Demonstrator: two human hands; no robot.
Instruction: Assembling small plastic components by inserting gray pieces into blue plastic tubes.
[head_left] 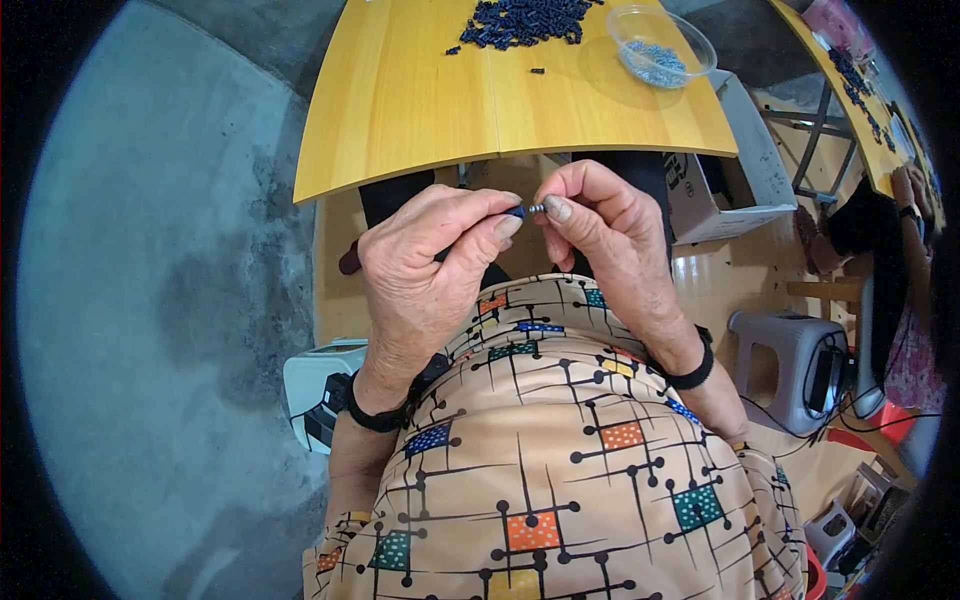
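Above my lap, just off the table's near edge, my two hands meet fingertip to fingertip. My left hand (425,255) pinches a small dark blue plastic piece (516,211) between thumb and forefinger. From the other side, my right hand (615,225) is closed on a small ridged silver metal piece (536,209). Its end lines up with the blue piece and seems to touch it. Whether it is a screw or a spring is too small to tell. The fingers hide most of both pieces.
On the yellow wooden table (400,110) lie a pile of dark blue pieces (525,22), one stray piece (538,71) and a clear bowl (700,50) of silver parts. Right of it stand an open carton (745,190) and a grey stool (785,350). Another person's hand (905,185) rests by a second table.
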